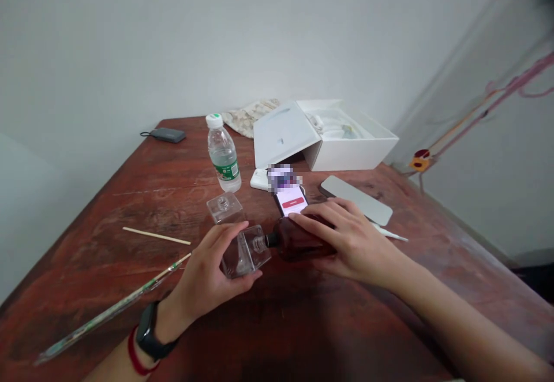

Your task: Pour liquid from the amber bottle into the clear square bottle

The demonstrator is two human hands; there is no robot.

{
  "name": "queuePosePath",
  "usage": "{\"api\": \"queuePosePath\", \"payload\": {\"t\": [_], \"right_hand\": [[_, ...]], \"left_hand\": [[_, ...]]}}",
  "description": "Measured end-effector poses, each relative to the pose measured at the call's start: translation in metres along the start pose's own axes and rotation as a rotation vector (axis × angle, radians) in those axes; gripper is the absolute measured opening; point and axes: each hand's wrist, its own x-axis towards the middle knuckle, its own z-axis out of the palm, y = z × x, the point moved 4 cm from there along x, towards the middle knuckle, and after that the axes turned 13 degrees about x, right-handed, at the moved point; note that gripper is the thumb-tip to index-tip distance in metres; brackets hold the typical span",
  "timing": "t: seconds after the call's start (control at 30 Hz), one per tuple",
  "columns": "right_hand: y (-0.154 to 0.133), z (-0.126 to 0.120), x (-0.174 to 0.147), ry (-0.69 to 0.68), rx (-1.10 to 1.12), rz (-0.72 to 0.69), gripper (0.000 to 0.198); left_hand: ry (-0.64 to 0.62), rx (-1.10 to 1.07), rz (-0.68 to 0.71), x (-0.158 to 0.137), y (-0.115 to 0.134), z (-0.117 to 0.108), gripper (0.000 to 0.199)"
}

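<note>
My left hand (216,266) is closed around a clear square bottle (249,252), tilted so its threaded neck points to the right. A dark brown bottle (298,240) lies tipped on its side in my right hand (346,238). Its black neck (271,240) meets the mouth of the clear bottle; whether liquid passes between them I cannot tell. Just behind my left hand, a second clear square bottle (225,206) stands upright without a cap.
Behind the hands are a water bottle (224,160), a lit phone (291,200), a silver slab-like device (357,197) and an open white box (350,151). A wooden stick (156,235) and a wrapped chopstick pack (116,310) lie left. A grey case (167,134) sits at the back left.
</note>
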Motion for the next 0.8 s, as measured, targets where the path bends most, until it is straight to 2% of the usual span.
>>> {"api": "queuePosePath", "payload": {"t": [0.43, 0.8], "right_hand": [[0.0043, 0.0053, -0.0013, 0.087, 0.043, 0.001, 0.074], [0.0039, 0.0047, -0.0021, 0.087, 0.04, 0.009, 0.073]], "left_hand": [[-0.013, 0.065, 0.012, -0.0001, -0.0011, 0.0031, 0.07], [-0.023, 0.029, -0.017, 0.0006, 0.0027, 0.0009, 0.069]]}}
